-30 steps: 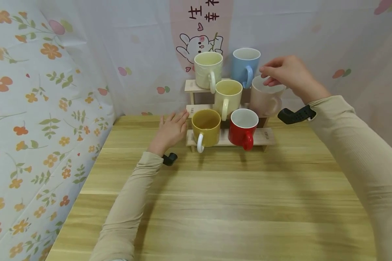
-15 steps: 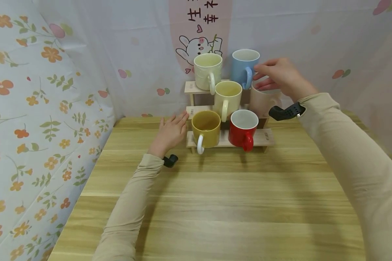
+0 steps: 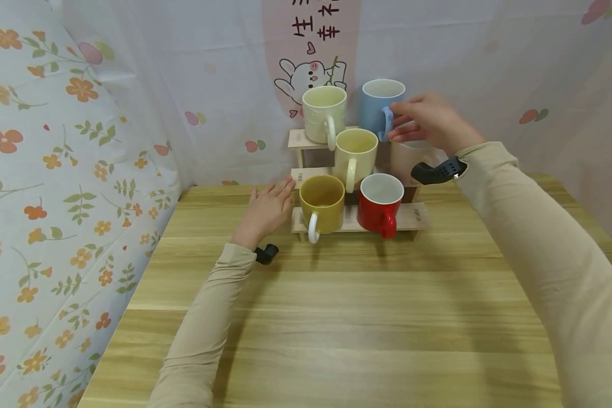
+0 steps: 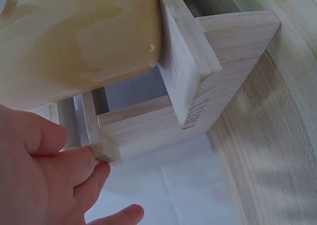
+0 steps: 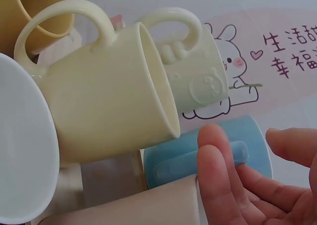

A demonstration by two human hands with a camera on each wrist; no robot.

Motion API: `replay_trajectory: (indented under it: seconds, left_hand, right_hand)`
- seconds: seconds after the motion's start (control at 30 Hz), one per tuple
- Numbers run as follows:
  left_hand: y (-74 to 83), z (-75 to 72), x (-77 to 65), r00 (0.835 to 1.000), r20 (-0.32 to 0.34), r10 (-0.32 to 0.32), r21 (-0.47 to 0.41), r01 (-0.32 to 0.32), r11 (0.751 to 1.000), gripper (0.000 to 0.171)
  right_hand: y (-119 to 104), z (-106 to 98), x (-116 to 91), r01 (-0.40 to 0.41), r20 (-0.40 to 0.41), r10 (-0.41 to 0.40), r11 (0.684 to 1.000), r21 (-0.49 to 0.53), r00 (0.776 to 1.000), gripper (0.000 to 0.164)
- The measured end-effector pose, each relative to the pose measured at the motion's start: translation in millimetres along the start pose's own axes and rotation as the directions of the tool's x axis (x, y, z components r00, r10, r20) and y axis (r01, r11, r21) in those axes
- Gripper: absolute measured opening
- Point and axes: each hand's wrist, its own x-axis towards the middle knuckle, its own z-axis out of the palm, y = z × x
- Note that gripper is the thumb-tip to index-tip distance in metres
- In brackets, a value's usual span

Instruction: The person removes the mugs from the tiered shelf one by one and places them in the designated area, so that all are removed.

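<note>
On the right hand [image 3: 437,122], upper right of the head frame, the fingers [image 5: 215,183] and thumb [image 5: 292,144] stood apart. Two fingertips overlapped the handle [image 5: 241,152] of the blue mug [image 3: 373,110]; contact could not be confirmed, and no grip was formed. The blue mug stood upright on the top tier of the wooden rack [image 3: 299,137], right of upper centre.

The left hand [image 3: 265,214], left of centre, had its fingers extended, tips touching the rack's left end; it held no mug.

The pink mug [image 3: 404,158] stood below the right hand, partly hidden by it. The cream mug [image 3: 356,154] occupied the middle tier, near the frame's centre.

The step in hand was judged to be the approach to the blue mug's handle, with the left hand apparently steadying the rack. The next move appeared to call for closing thumb and fingers on the handle without disturbing the pink mug.
</note>
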Motion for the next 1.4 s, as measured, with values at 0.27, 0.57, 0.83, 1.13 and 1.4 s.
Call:
replay_trajectory:
  seconds: [0.27, 0.57, 0.83, 1.13, 1.4]
  left_hand:
    - [-0.7, 1.2, -0.2, 1.000, -0.011, 0.010, 0.001, -0.010, 1.000, 0.051]
    - [-0.4, 1.0, 0.1, 1.000, -0.020, 0.017, 0.008, -0.017, 1.000, 0.051]
    - [-0.6, 0.9, -0.5, 1.000, -0.009, 0.013, 0.001, -0.013, 1.000, 0.051]
    - [0.4, 1.4, -1.4, 1.000, -0.008, -0.001, -0.021, 0.001, 1.000, 0.051]
    - [1.5, 0.0, -1.0, 1.000, 0.007, -0.001, -0.017, 0.001, 1.000, 0.051]
  right_hand:
    - [-5.4, 5.2, 4.6, -0.050, 0.033, 0.050, 0.999, -0.016, 0.998, 0.032]
    - [-3.0, 11.2, 7.6, -0.082, 0.050, 0.079, 0.995, 0.064, 0.996, 0.020]
    - [-1.0, 12.4, 5.9, -0.072, 0.087, 0.060, 0.987, 0.145, 0.994, 0.017]
    - [-1.2, 15.9, 2.7, -0.077, 0.071, 0.064, 0.974, 0.213, 0.995, 0.018]
    - [-1.6, 14.7, -1.9, -0.070, 0.082, 0.048, 0.955, 0.290, 0.995, 0.015]
